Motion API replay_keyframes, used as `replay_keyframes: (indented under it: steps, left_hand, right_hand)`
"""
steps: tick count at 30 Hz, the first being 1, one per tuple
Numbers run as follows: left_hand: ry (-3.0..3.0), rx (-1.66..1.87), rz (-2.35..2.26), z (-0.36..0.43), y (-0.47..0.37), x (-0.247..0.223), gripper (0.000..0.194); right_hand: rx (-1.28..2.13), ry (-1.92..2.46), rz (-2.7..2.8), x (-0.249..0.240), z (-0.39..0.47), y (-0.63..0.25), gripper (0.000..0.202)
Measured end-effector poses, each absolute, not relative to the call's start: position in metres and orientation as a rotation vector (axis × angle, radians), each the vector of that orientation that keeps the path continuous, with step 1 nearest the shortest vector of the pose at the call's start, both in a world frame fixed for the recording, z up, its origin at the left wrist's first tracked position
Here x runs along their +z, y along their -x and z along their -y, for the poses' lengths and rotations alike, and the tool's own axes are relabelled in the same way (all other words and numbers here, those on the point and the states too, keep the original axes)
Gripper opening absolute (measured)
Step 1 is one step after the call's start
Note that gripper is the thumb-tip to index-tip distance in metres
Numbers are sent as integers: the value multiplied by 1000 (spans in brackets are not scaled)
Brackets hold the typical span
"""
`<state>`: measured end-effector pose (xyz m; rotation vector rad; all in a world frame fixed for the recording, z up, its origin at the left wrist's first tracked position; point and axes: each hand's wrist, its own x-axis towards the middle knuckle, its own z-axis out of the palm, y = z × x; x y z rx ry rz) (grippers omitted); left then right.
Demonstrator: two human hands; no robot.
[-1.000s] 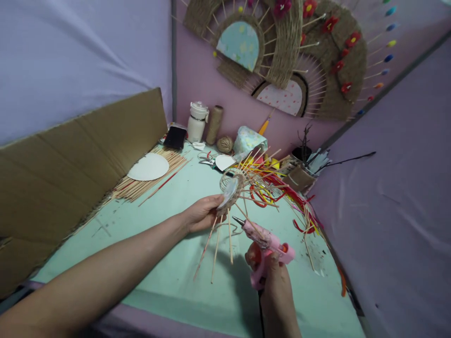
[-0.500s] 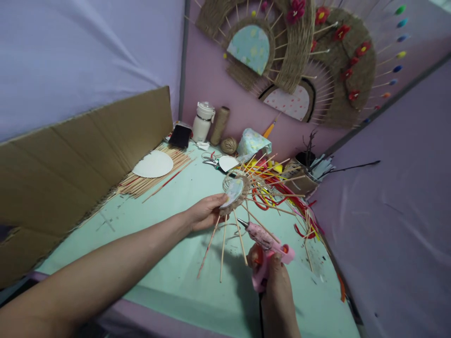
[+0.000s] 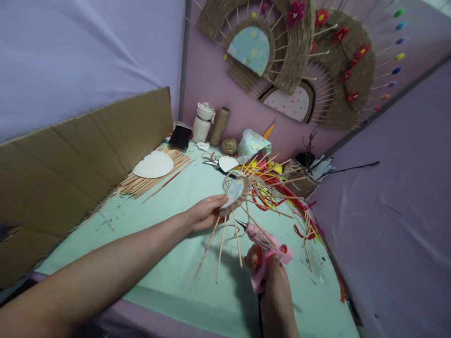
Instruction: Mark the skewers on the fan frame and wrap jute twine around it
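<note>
pale mint-green tabletop (image 3: 169,281) spans the lower frame. low right of centre, the right hand (image 3: 276,280) grips a pink plastic glue gun (image 3: 255,237); at centre, the left hand (image 3: 204,213) pinches a twine-edged floral half-disc (image 3: 234,192) with radiating wooden sticks (image 3: 221,251). beyond, upper centre, a white lidded bottle (image 3: 202,127) stands.

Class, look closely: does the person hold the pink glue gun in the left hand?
No, the right hand grips the pink glue gun, while the left hand holds the fabric-faced half-disc.
</note>
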<state>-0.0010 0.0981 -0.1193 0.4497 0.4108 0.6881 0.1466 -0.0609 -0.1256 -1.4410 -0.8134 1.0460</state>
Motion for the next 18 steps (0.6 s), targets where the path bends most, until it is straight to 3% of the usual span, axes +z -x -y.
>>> replay_keyframes:
  steps: [18]
  left_hand:
    - [-457,684,-405,-98,1,-121,9]
  right_hand:
    - [1043,1467,855,-128,61,-149,66]
